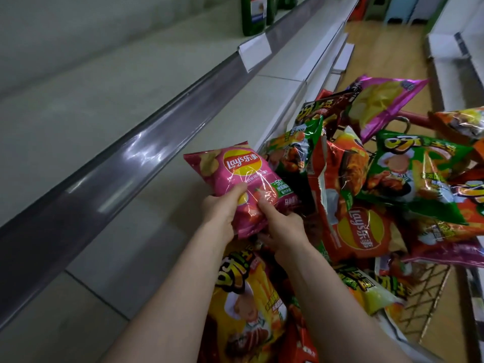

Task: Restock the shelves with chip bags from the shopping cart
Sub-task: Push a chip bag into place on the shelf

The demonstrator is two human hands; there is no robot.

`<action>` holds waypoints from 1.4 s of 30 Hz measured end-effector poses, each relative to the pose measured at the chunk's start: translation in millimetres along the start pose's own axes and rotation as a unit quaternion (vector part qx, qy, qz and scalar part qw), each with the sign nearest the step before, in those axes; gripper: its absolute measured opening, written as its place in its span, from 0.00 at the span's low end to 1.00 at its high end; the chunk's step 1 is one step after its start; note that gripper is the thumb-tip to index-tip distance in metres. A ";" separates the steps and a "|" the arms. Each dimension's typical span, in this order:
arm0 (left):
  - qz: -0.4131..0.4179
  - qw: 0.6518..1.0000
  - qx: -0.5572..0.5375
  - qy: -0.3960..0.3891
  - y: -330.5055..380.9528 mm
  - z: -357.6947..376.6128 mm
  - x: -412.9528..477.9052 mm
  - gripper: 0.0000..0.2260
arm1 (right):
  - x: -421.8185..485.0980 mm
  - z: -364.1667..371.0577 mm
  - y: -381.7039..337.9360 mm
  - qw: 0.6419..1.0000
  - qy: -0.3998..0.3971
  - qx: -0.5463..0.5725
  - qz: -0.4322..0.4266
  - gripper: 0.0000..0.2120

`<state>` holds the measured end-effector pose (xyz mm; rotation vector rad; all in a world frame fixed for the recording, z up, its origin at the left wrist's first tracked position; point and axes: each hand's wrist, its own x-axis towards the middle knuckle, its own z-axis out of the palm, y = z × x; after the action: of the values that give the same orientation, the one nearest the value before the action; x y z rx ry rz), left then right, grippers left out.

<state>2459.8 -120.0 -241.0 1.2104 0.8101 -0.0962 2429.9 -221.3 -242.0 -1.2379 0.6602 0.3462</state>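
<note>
A pink Lay's chip bag (237, 179) is held above the cart's left side, next to the white shelf (162, 158). My left hand (218, 214) grips its lower left edge, thumb on the front. My right hand (281, 231) pinches its lower right part, the index finger on the bag's face. The shopping cart (424, 292) below and to the right is heaped with several chip bags: a red Lay's bag (358, 226), green bags (419, 174), a purple bag (379, 100) and a yellow bag (246, 305).
Bare white shelf boards run along the left, with a grey price rail (146, 142) on the shelf above and a white label holder (255, 49). Green packages (255, 14) stand on the upper shelf far back. A wooden-floored aisle (387, 51) lies ahead, white shelving (455, 56) at right.
</note>
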 end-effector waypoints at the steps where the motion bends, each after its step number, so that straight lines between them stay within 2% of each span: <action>1: 0.000 1.000 -0.007 -0.005 0.9 -4.1 -3.2 0.23 | -4.5 1.0 1.0 1.000 -0.005 0.012 -0.002 0.24; 5: 0.000 0.999 -0.048 -0.025 3.5 -24.2 -20.1 0.28 | -28.7 2.3 3.7 0.998 -0.042 0.039 -0.014 0.23; 8: 0.014 0.997 -0.067 -0.040 6.7 -35.8 -40.7 0.24 | -52.6 -4.3 2.2 0.996 -0.070 0.037 -0.033 0.22; 11: 0.015 0.995 -0.066 -0.068 7.2 -46.0 -66.9 0.16 | -70.7 -19.5 -0.7 0.998 -0.036 0.017 -0.058 0.30; 14: 0.004 0.990 -0.050 -0.132 4.5 -57.1 -90.6 0.18 | -92.8 -42.3 -7.1 0.993 0.000 -0.026 -0.111 0.33; 16: 0.006 0.985 -0.023 -0.171 2.3 -63.7 -102.8 0.17 | -105.6 -58.5 -12.9 0.987 -0.005 -0.080 -0.138 0.33; 17: 0.006 0.982 -0.012 -0.190 1.3 -66.1 -107.2 0.18 | -111.1 -66.3 -16.8 0.983 -0.019 -0.111 -0.143 0.31; 20: 0.009 0.970 0.012 -0.243 1.6 -65.1 -117.6 0.32 | -127.4 -91.8 -34.7 0.965 -0.073 -0.214 -0.132 0.24; 22: 0.022 0.960 0.029 -0.279 3.2 -58.0 -123.7 0.35 | -134.9 -108.1 -48.7 0.948 -0.098 -0.271 -0.133 0.24; 24: 0.040 0.948 0.056 -0.312 4.2 -46.1 -131.8 0.35 | -138.5 -119.9 -60.9 0.939 -0.103 -0.292 -0.150 0.30; 26: 0.051 0.930 0.088 -0.352 3.8 -29.6 -141.6 0.33 | -139.7 -128.0 -70.9 0.946 -0.116 -0.261 -0.151 0.35; 28: 0.066 0.917 0.109 -0.377 4.8 -9.3 -151.9 0.27 | -141.3 -135.4 -77.4 0.950 -0.139 -0.224 -0.166 0.28; 30: 0.058 0.911 0.115 -0.391 7.9 12.1 -156.5 0.18 | -140.1 -146.4 -80.1 0.958 -0.120 -0.178 -0.189 0.20; 31: 0.041 0.913 0.111 -0.390 9.2 23.1 -154.7 0.15 | -138.1 -153.3 -80.0 0.966 -0.100 -0.143 -0.191 0.19; 32: 0.030 0.921 0.108 -0.373 11.2 34.0 -152.6 0.17 | -135.1 -161.0 -79.3 0.973 -0.080 -0.108 -0.187 0.20; 35: 0.061 0.968 0.122 -0.209 12.4 66.4 -128.8 0.18 | -128.7 -181.9 -76.3 0.983 -0.045 -0.044 -0.172 0.20; 37: 0.084 0.976 0.128 -0.156 11.0 85.6 -113.8 0.17 | -123.8 -192.3 -74.0 0.986 -0.036 -0.022 -0.163 0.23; 38: 0.090 0.977 0.124 -0.151 9.4 95.1 -106.8 0.20 | -121.2 -195.9 -72.7 0.986 -0.035 -0.007 -0.161 0.23; 40: 0.097 0.979 0.116 -0.139 4.5 112.3 -95.7 0.35 | -115.0 -201.0 -70.0 0.987 -0.036 0.016 -0.158 0.24; 42: 0.117 0.980 0.114 -0.111 1.0 125.0 -90.8 0.42 | -108.9 -204.4 -67.5 0.988 -0.037 0.021 -0.150 0.25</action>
<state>2457.5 -257.9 -171.4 1.4742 0.4654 -0.1317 2329.6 -423.9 -158.1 -1.2560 0.4070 0.1265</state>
